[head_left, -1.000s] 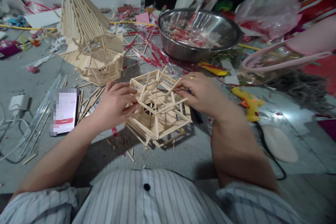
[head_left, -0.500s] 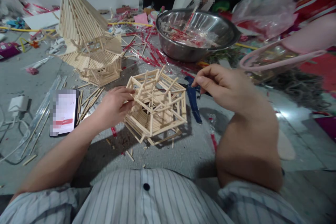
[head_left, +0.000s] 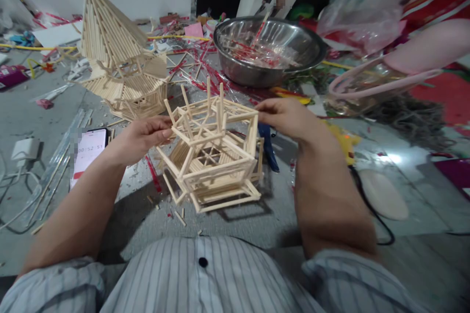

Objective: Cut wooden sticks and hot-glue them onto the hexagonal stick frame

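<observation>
A many-sided open model frame [head_left: 216, 176] of pale wooden sticks is in front of me, with several short sticks standing up from its top ring. My left hand [head_left: 147, 138] is closed on its left edge, fingers pinching near a slanted stick. At the far right corner, my right hand [head_left: 281, 115] grips the frame with thumb and fingers. The frame looks tipped, with its top ring turned. A dark blue tool [head_left: 269, 149], partly hidden by the frame and my right hand, lies just right of it. A finished-looking stick pagoda [head_left: 121, 76] with a pointed roof stands behind on the left.
A steel bowl [head_left: 270, 66] with red-and-clear wrappers sits at the back. A phone [head_left: 90, 149] showing a timer and a white charger [head_left: 25, 149] lie left. A pink-handled basket [head_left: 382, 85] stands right. Stick scraps litter the grey surface [head_left: 147, 225].
My right hand has moved from above the blue tool to the frame's right corner. The frame has turned and tilted, and its short sticks now point upward. My left hand stays at its left side.
</observation>
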`<state>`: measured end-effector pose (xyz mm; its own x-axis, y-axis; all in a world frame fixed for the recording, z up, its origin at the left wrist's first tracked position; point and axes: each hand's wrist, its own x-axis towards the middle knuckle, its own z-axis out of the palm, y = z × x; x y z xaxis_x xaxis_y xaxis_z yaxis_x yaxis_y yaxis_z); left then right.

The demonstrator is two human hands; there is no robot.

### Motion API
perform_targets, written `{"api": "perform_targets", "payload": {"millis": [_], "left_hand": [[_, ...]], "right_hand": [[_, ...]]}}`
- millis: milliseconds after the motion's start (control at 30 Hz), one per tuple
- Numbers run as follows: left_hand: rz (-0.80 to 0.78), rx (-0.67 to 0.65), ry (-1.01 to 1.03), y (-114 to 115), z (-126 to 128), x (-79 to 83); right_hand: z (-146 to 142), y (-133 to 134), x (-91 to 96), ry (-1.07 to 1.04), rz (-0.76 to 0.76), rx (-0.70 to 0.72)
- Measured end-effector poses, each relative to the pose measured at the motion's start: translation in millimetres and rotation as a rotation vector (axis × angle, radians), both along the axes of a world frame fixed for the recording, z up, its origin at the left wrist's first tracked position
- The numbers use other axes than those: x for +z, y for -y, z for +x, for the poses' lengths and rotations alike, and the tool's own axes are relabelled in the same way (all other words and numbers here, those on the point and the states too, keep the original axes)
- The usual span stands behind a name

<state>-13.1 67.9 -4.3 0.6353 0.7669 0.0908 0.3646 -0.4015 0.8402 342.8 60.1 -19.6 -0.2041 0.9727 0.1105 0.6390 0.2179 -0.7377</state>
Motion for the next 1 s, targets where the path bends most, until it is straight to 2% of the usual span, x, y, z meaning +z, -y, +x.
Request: {"api": "perform_targets", "payload": {"millis": [67,167,333,467,533,600,733,833,933,1000], "left_hand": [[-0.023,-0.026,0.02,-2.3,-2.6,-0.6],[-0.073,-0.073,0.059,-5.2,-6.9,-4.4],[-0.189,-0.02,0.187,-11.8,-15.4,-12.7],[-0.2,0.002,0.234,-18.8,-24.2,-14.5],[-0.194,0.001,0.228,-20.1,-27.3,-12.5],[-0.203,-0.014,0.219,-19.6,-28.4,-9.3],[-0.257,-0.115,0.155,-17.0,-27.4,-4.5],[-0.294,-0.143,0.125,-17.4,-27.5,-4.7],[-0.344,-0.158,0.116,-19.4,-29.0,-8.0],[-0.385,-0.137,0.127,-20.6,-30.3,-11.2]], "right_hand": [[-14.4,3.2,3.5,-0.141,-0.257,0.134],[-36.4,12.4,14.1,-0.315,-0.424,0.232],[-47.6,18.0,9.6,-0.74,-0.56,0.317],[-50.2,28.4,10.2,-0.864,-0.644,0.392],[-52.4,34.7,15.3,-0.856,-0.619,0.457],[-54.8,37.7,20.0,-0.748,-0.56,0.581],[-61.8,33.2,21.1,-0.279,-0.461,0.907],[-70.9,30.6,15.9,-0.073,-0.268,1.052],[-82.7,34.4,11.9,-0.01,-0.037,1.125],[-89.8,38.6,11.3,-0.035,0.048,1.093]]}}
